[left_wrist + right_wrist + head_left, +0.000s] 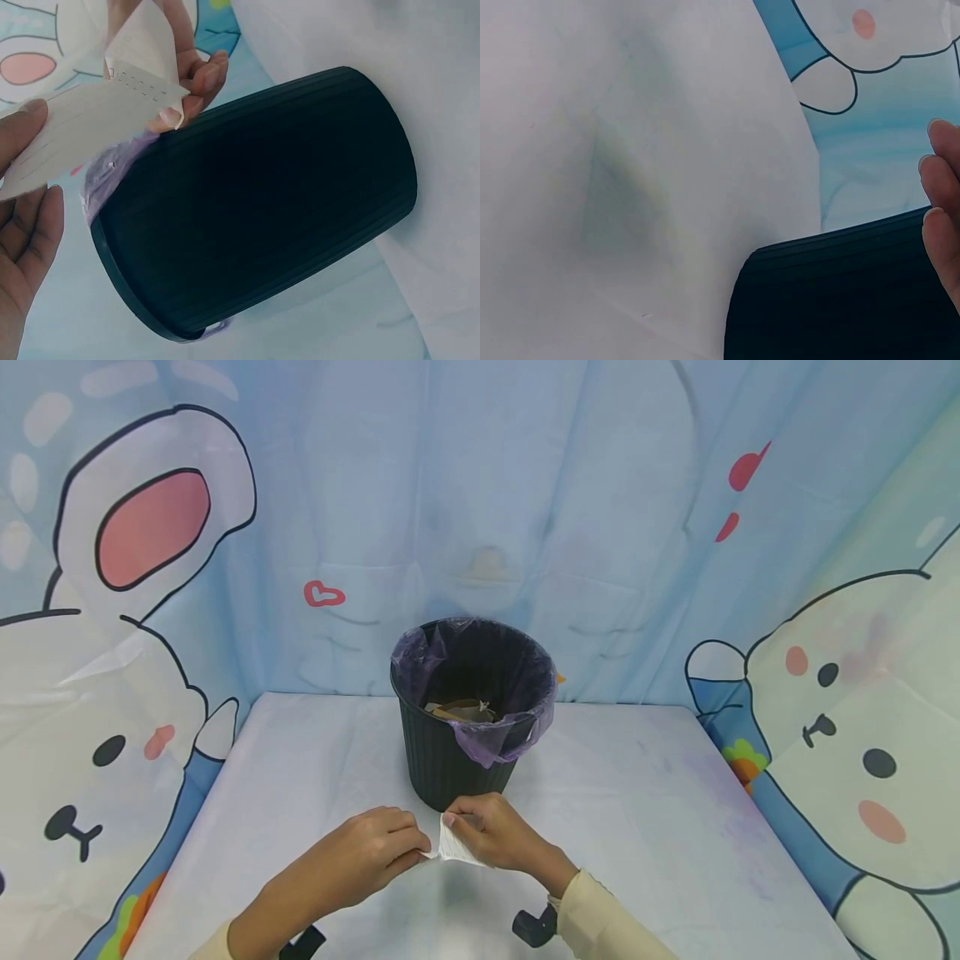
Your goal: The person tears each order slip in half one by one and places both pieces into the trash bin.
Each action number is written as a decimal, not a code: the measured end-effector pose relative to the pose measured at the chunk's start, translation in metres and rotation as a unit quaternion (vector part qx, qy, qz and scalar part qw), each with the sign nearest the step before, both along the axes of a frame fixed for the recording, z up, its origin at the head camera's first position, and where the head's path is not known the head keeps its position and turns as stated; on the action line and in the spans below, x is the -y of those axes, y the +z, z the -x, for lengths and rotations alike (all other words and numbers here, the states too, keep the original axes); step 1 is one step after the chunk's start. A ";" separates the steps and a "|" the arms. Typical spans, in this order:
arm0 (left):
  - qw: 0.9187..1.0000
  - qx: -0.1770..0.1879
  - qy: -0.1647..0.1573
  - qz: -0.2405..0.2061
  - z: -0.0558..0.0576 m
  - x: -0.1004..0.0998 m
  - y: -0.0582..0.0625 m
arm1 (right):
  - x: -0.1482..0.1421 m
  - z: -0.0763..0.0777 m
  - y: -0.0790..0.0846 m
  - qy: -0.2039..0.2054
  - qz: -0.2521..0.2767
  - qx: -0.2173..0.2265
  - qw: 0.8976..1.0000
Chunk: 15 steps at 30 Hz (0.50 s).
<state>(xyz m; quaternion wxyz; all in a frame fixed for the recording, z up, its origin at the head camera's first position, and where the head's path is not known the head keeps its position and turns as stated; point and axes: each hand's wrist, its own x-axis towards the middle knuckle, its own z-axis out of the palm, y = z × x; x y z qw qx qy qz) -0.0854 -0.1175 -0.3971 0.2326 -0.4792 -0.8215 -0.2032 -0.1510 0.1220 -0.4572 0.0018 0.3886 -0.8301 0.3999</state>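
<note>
Both hands hold a piece of white paper (454, 843) in front of a black bin. My left hand (377, 852) pinches its left end between thumb and fingers. The right hand (500, 835) grips the other end, with the thumb lying on top. In the left wrist view the paper (90, 131) shows faint lines and a row of small dark marks at a bend, where one part stands up. Only some fingers (943, 206) of the right hand appear in the right wrist view, and the paper is hidden there.
The black bin (435, 764), lined with a purple plastic bag (487, 742), stands at the table's back middle. Some scraps (461, 710) lie inside it. A white cloth covers the table (622, 827). A blue curtain (487, 485) with cartoon animals hangs behind and at both sides.
</note>
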 end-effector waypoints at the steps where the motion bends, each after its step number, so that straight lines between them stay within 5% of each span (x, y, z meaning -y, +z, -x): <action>1: 1.000 0.001 0.000 -0.001 0.000 0.000 0.000 | 0.000 0.000 0.000 0.000 0.000 0.001 1.000; 15: 1.000 -0.008 -0.001 -0.006 0.000 0.001 0.000 | 0.000 0.000 0.001 -0.005 -0.001 0.008 1.000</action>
